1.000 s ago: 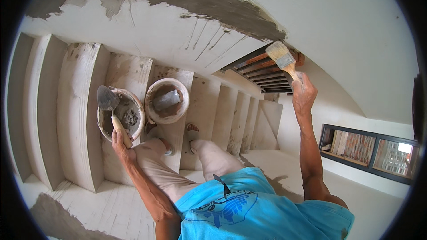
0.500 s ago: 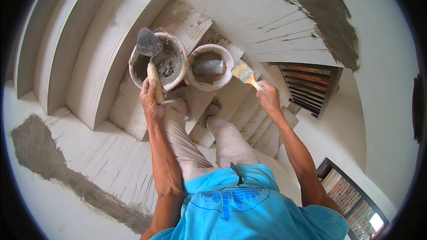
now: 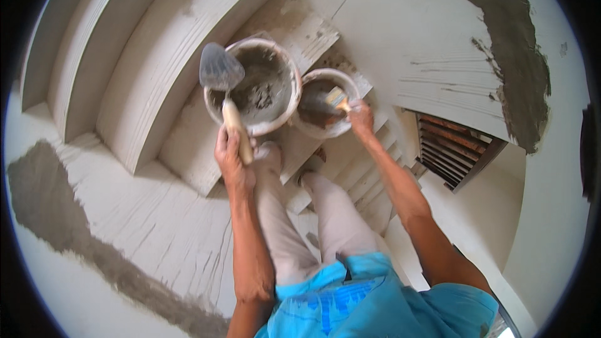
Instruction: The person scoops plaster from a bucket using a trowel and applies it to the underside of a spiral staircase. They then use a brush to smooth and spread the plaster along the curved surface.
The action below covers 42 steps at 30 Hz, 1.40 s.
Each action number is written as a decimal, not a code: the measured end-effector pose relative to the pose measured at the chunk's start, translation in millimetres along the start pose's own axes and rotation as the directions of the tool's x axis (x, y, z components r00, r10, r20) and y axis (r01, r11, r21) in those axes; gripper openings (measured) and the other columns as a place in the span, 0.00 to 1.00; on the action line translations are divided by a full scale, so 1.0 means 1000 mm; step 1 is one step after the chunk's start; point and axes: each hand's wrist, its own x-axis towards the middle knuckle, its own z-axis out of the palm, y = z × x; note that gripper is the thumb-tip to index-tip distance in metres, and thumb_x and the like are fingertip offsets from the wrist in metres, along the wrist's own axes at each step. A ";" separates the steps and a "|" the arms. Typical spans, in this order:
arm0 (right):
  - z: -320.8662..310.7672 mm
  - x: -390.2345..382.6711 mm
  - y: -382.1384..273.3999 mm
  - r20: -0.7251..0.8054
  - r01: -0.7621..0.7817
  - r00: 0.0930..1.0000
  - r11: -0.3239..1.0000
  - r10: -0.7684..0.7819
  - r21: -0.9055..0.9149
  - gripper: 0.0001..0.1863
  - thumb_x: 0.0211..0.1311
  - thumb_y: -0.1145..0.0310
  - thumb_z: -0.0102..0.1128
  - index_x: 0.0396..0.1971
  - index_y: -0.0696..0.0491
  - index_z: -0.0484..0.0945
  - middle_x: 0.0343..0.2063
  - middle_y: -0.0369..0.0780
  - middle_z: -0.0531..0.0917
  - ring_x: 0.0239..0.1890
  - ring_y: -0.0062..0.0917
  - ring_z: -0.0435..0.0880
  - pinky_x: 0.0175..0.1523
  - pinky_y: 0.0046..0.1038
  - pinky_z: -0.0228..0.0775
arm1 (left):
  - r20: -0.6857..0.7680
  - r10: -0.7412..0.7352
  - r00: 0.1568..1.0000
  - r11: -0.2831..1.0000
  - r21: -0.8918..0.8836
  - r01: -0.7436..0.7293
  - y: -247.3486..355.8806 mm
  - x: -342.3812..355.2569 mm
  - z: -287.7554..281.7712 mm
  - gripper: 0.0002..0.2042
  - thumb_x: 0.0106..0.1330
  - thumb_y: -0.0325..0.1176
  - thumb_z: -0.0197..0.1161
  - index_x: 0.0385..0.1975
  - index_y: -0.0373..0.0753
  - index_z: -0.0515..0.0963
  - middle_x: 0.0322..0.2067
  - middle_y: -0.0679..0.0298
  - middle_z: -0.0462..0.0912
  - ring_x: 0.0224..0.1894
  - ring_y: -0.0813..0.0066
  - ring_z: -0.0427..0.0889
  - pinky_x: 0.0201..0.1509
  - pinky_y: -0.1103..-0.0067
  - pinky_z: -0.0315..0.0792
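My left hand [image 3: 236, 158] is closed round the wooden handle of a trowel [image 3: 220, 69], whose grey blade hangs over the left rim of a larger bucket [image 3: 295, 91]. Wet grey mortar [image 3: 266, 95] lies inside that bucket. In my right hand [image 3: 361, 119] I grip a paintbrush [image 3: 338, 98] with a pale handle. Its bristles are over the opening of a smaller bucket [image 3: 354, 85], which stands against the larger one at its right. Dark liquid shows in the smaller bucket; whether the bristles touch it I cannot tell.
Both buckets stand on concrete stairs [image 3: 188, 6] that rise to the left and drop away past my feet. Patches of grey mortar mark the right wall [image 3: 513, 44] and the left wall [image 3: 56, 206]. A dark slatted opening [image 3: 454, 147] sits low on the right.
My right hand has brought the paintbrush from beside the smaller bucket to over its opening. The view has shifted, so the buckets appear farther right. The trowel stays over the larger bucket.
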 end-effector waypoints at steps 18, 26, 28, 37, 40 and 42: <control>0.091 0.105 0.004 0.100 -0.088 0.986 0.925 0.134 -0.370 0.12 0.56 0.73 0.56 0.39 0.56 0.81 0.43 0.53 0.84 0.51 0.49 0.82 0.56 0.45 0.73 | 0.042 -0.093 0.995 0.978 0.191 0.083 0.000 -0.013 0.016 0.28 0.64 0.47 0.68 0.56 0.33 0.71 0.31 0.62 0.79 0.26 0.79 0.78 0.28 0.83 0.73; 0.043 0.018 0.022 -0.094 0.013 0.995 0.999 -0.017 -0.041 0.17 0.52 0.77 0.55 0.43 0.57 0.82 0.36 0.52 0.85 0.46 0.48 0.84 0.52 0.43 0.73 | 0.091 -0.068 0.994 0.993 0.101 0.059 0.003 -0.007 0.033 0.24 0.67 0.44 0.65 0.56 0.34 0.71 0.31 0.63 0.79 0.25 0.78 0.77 0.27 0.83 0.73; 0.033 -0.014 0.043 -0.163 0.110 0.980 0.994 -0.111 -0.015 0.19 0.51 0.81 0.54 0.45 0.58 0.82 0.36 0.51 0.86 0.38 0.42 0.86 0.45 0.39 0.76 | 0.100 -0.066 0.993 0.997 0.057 0.060 0.002 -0.004 0.035 0.23 0.67 0.42 0.66 0.55 0.34 0.72 0.31 0.63 0.79 0.25 0.78 0.78 0.26 0.82 0.74; -0.018 -0.081 0.012 0.106 -0.416 0.909 0.885 0.403 0.211 0.13 0.47 0.79 0.54 0.36 0.57 0.78 0.21 0.45 0.80 0.26 0.35 0.84 0.36 0.40 0.76 | 0.123 -0.013 0.992 0.991 0.135 -0.004 -0.004 0.011 0.025 0.22 0.68 0.45 0.64 0.53 0.36 0.73 0.30 0.65 0.78 0.25 0.80 0.77 0.27 0.82 0.73; -0.033 -0.092 0.007 0.040 -0.223 0.975 0.944 0.220 0.243 0.12 0.51 0.77 0.51 0.36 0.57 0.78 0.18 0.39 0.75 0.17 0.25 0.73 0.21 0.32 0.64 | 0.114 0.020 0.993 0.994 0.104 -0.032 -0.003 0.015 0.024 0.22 0.68 0.45 0.64 0.53 0.36 0.73 0.30 0.65 0.78 0.25 0.79 0.77 0.27 0.82 0.73; -0.046 -0.095 0.003 -0.062 0.001 0.998 0.979 0.011 0.203 0.10 0.54 0.75 0.51 0.36 0.57 0.77 0.18 0.40 0.74 0.16 0.28 0.72 0.21 0.33 0.62 | 0.116 0.035 0.993 0.996 0.080 -0.044 -0.005 0.019 0.025 0.22 0.68 0.45 0.64 0.53 0.36 0.73 0.30 0.65 0.78 0.25 0.79 0.77 0.27 0.82 0.73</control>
